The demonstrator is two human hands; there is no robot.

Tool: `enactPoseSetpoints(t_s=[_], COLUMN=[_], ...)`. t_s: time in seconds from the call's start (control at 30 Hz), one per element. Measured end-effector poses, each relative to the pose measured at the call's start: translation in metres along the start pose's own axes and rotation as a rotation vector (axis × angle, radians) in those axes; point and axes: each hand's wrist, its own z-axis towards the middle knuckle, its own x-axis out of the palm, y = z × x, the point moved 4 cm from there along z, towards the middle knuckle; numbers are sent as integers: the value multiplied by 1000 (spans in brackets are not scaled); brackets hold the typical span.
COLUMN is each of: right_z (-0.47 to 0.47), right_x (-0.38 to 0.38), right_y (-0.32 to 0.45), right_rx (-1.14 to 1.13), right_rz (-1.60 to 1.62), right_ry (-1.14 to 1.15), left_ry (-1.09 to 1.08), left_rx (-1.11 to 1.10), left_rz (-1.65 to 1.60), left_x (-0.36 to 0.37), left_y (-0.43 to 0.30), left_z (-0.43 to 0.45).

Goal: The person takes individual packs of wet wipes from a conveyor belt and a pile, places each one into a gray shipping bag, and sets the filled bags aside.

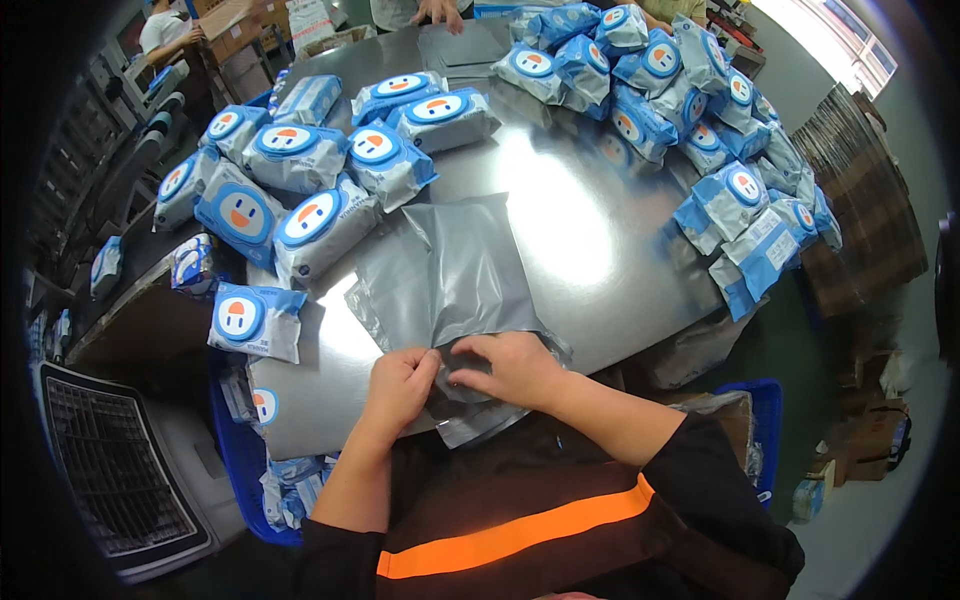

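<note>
A grey plastic mailing bag (480,277) lies before me on the metal table, near its front edge, its mouth turned towards me. My left hand (401,390) pinches the bag's near edge between thumb and fingers. At the mouth of the bag is my right hand (517,367), with thumb and forefinger apart and nothing seen between them. More flat grey bags (382,277) lie underneath, and their lower ends (480,427) hang over the table edge. Left of the bag stand several packs of wipes (322,225) in blue and white wrapping.
The metal table (622,300) shines with glare. A heap of wipes packs (660,97) covers its far right corner. Blue crates (247,465) stand below the edge, beside a cooler's grille (120,465). Across the table, another person's hand (439,13) is near flat grey sheets (461,49).
</note>
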Motion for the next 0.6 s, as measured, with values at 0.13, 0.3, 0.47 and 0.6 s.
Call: enactPoseSetpoints(t_s=[0.13,0.3,0.47,0.6], right_z=[3,-42,-242,-492], right_x=[9,-29,-92,-90], right_y=[16,0,-146,-241], right_rx=[-378,-196,824,1077], right_rz=[-191,220,1006,-389], right_ry=[-158,-90,-286,280], left_ry=[54,61,61,-110], left_rx=[-146,-145,-65,211], left_rz=[-341,-370,-161,85], left_x=[4,2,-4,-13], left_y=[14,26,24,13], left_z=[1,4,-2,-5])
